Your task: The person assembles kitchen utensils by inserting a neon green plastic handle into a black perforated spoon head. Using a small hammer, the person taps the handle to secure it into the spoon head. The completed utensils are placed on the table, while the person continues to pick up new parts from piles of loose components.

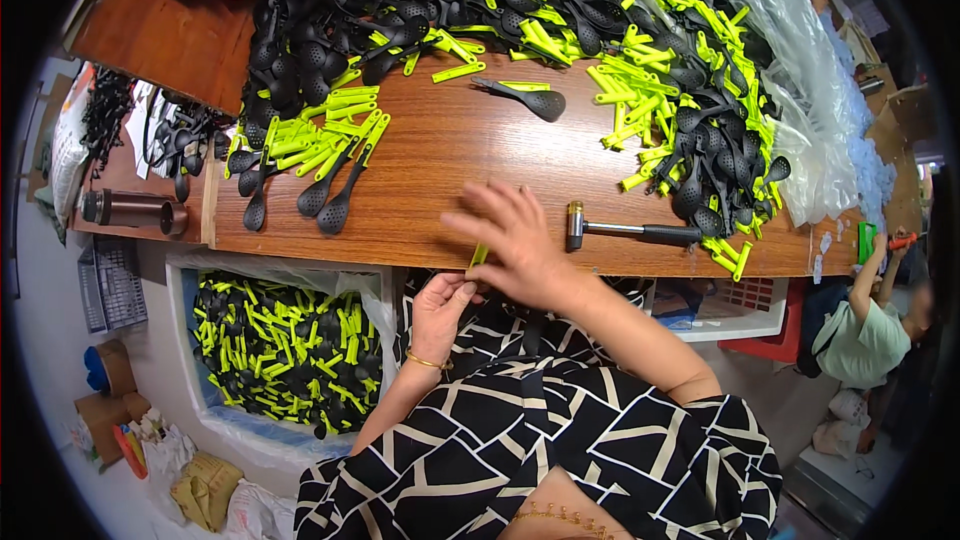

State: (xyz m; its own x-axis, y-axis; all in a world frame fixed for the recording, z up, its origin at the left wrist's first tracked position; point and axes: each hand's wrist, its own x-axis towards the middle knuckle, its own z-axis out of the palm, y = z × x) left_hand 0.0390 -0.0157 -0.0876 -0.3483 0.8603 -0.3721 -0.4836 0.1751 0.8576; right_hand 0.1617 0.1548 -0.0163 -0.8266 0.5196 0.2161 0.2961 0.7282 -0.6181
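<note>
Entry, taken from the grips outward.

1. Left hand [440, 308]: at the near edge of the desk [450, 150], fingers pinched on the lower end of a yellow-green handle piece [479, 255] that stands up past the edge. We judge the pinch steadies the piece while the other hand works above it.

2. Right hand [515, 240]: palm down over the desk edge, fingers spread and blurred, just above the same piece. We cannot tell whether it grasps anything.

3. Small hammer [625, 231]: metal head, black grip, lying flat just right of the right hand, within easy reach.

4. Assembled spoons [335, 185]: black slotted heads on yellow-green handles, laid in a loose row left of the hands, apart from the raw stock; we take them for sorted pieces.

5. One lone black spoon [530, 98] lies at the desk's middle.

6. Heap of black spoon heads [400, 0] along the far side; heap of yellow-green handles mixed with black parts [680, 100] at right.

7. Clear plastic bag [810, 90] at far right.

8. Lined bin [285, 350] below the desk, left of the lap, filled with finished spoons.

9. Another person [870, 330] sits low at right.
</note>
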